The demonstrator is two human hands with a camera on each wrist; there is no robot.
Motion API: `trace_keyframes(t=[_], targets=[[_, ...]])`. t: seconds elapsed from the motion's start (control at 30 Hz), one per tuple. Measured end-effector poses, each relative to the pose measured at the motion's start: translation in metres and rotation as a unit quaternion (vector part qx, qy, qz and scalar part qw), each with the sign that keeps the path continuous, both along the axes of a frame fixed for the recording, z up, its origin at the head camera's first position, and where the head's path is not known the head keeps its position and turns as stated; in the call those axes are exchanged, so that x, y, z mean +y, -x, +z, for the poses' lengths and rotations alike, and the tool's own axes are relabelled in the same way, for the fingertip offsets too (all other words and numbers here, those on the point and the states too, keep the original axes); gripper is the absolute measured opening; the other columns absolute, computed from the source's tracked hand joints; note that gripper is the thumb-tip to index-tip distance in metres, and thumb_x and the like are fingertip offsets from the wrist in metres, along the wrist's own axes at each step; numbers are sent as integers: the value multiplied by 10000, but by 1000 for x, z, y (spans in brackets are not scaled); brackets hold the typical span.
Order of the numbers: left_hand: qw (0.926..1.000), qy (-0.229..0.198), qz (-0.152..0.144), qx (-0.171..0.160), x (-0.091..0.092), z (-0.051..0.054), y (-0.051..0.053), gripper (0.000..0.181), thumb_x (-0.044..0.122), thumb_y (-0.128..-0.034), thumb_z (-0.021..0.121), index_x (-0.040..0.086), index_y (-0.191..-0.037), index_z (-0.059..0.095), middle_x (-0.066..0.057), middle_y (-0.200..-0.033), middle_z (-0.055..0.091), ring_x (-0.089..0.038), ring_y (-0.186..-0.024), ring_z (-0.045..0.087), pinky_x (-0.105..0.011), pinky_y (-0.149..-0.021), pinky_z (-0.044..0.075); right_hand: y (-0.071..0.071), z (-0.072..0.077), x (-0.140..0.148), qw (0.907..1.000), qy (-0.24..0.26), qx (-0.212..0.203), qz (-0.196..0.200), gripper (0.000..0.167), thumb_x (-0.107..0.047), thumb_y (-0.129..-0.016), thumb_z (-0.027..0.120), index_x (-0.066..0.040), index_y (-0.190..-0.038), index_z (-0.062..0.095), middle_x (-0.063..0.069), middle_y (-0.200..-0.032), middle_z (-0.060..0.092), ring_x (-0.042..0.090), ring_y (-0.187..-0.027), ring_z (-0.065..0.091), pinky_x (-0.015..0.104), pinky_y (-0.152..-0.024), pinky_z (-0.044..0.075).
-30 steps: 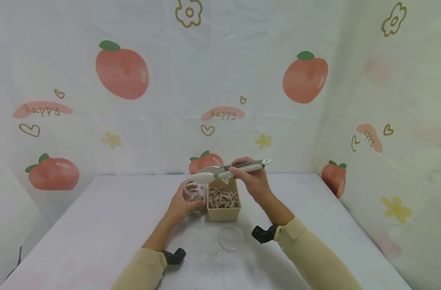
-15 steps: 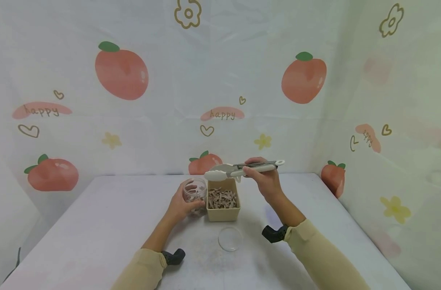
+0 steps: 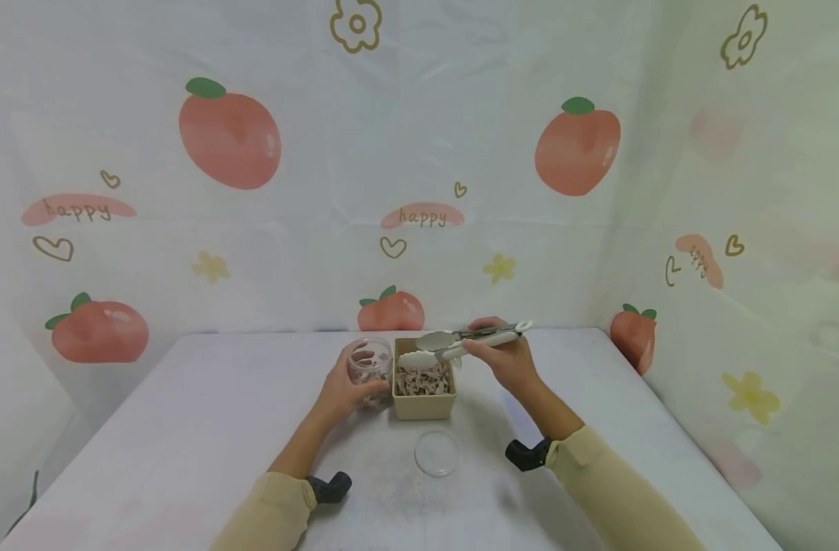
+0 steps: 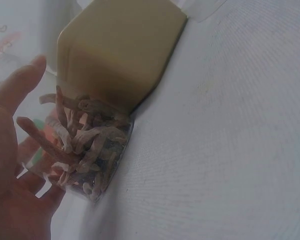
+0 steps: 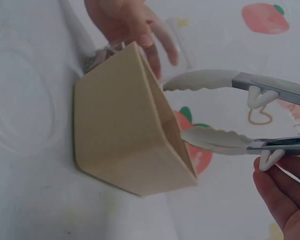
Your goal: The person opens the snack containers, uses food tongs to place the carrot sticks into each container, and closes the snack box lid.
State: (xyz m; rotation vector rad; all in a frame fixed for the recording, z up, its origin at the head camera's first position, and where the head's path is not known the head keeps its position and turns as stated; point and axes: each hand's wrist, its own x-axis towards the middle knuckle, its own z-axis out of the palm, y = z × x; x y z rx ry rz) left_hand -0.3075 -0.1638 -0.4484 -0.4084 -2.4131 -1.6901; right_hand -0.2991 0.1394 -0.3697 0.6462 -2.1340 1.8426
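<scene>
My left hand (image 3: 344, 388) holds a clear jar (image 3: 372, 355) upright on the table, fingers behind it and thumb in front. Dried brownish-grey strips (image 4: 92, 142) fill the lower part of the jar. Against the jar's right side stands a beige square box (image 3: 424, 408) holding more of these strips (image 3: 426, 380). In my right hand (image 3: 505, 354) is a pair of white-tipped tongs (image 3: 454, 348), gripped by the handles. Their tips are spread apart over the box opening, with nothing seen between them in the right wrist view.
A round clear lid (image 3: 436, 453) lies flat on the white table (image 3: 240, 444), in front of the box. Behind the table hangs a pale backdrop (image 3: 323, 252) with printed fruit. A black camera mount (image 3: 527, 454) sits on the right wrist.
The right hand first moved the tongs rightward from above the jar to above the box, then lowered their tips to the box opening. The left hand and jar stayed in place.
</scene>
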Motion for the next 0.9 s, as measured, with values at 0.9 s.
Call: trace_keyframes(t=[0.9], targets=[[9997,-69,-151,-150,1,5,0,938,175,-759,850,88,-1479,255,-175,-1459,420,-355,-1335,393,-506,-1080,319,10,-19,-7,9860,-1646,-249,-19,334,-215,-828,779,-53,-1090,651,46,-869,651,202,-725,581,351,-644,485]])
